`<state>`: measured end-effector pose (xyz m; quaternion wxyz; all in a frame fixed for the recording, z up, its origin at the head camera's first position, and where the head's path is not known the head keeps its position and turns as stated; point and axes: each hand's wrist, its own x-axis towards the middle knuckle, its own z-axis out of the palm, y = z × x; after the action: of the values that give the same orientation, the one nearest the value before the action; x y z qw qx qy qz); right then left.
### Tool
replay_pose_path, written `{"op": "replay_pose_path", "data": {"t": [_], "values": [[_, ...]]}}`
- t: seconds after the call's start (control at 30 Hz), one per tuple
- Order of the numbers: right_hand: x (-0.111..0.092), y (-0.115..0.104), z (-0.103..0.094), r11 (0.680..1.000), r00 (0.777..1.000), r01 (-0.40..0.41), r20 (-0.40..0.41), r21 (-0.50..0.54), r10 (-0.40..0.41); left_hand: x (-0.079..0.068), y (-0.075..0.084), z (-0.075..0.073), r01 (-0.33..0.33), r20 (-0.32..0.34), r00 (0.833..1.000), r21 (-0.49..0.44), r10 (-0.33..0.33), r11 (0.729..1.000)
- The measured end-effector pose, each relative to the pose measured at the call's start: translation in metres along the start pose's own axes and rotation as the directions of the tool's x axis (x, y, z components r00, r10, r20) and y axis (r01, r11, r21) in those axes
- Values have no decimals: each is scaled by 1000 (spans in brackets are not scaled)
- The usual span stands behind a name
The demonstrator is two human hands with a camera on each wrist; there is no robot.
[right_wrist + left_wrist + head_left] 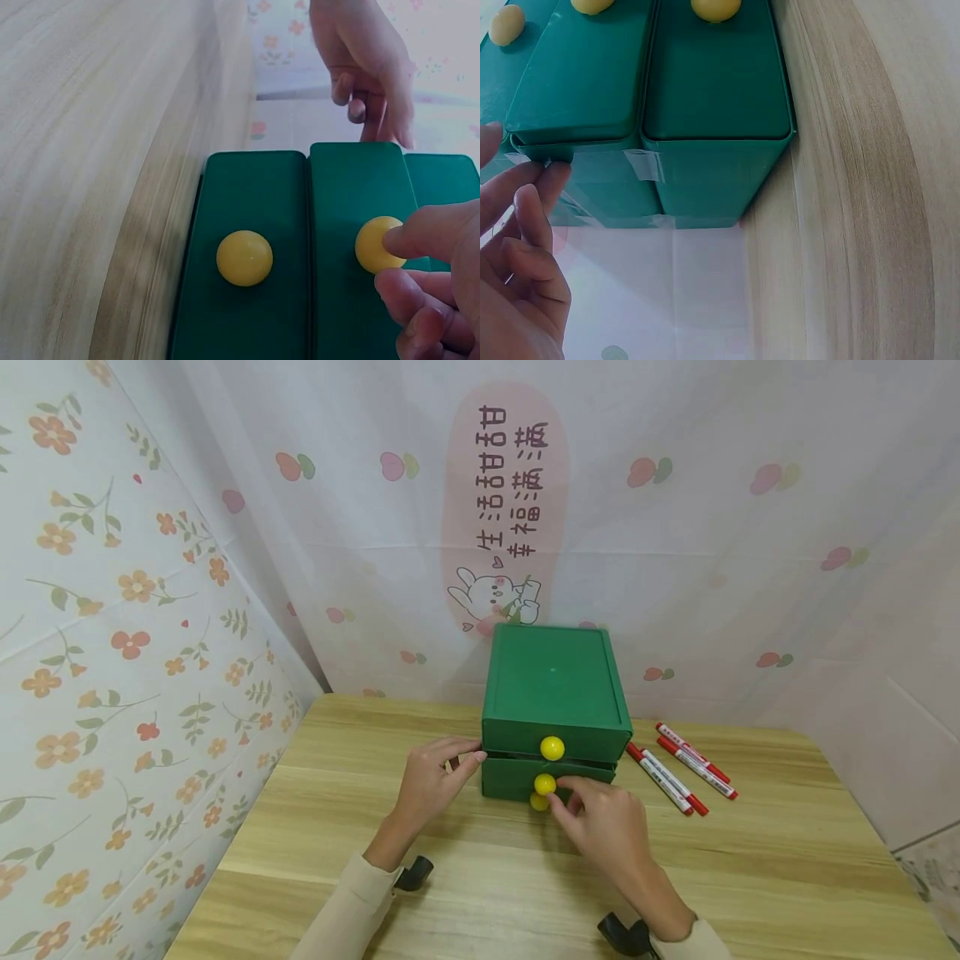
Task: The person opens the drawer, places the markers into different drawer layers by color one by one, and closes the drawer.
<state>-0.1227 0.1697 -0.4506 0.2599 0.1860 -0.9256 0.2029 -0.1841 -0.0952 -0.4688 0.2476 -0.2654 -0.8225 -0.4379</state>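
Note:
A green drawer cabinet (556, 677) with round yellow knobs stands at the back of the table. Its middle drawer (585, 82) juts out a little past the drawers above and below. My right hand (603, 818) pinches the yellow knob (375, 245) of that drawer between thumb and finger. Below it, the bottom drawer's knob (244, 258) is untouched. My left hand (435, 781) is at the cabinet's left side, its fingertips (555, 174) touching just behind the front edge of the middle drawer. The top knob (552, 748) is free of both hands.
Several red-and-white markers (667, 779) lie on the wooden table (787, 852) to the right of the cabinet. Behind it hangs a printed curtain (675, 568), and a floral cloth (135, 693) covers the left side.

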Motion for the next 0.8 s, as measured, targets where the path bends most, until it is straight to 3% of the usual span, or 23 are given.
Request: {"op": "replay_pose_path", "data": {"t": [0.53,0.8], "values": [[3,6,6,999,999,-32,-15,41,33,2,0,1,-31,-20,999,28,32,999],[-6,10,15,993,992,-96,86,69,90,2,1,1,-24,-13,1000,51,25,998]]}}
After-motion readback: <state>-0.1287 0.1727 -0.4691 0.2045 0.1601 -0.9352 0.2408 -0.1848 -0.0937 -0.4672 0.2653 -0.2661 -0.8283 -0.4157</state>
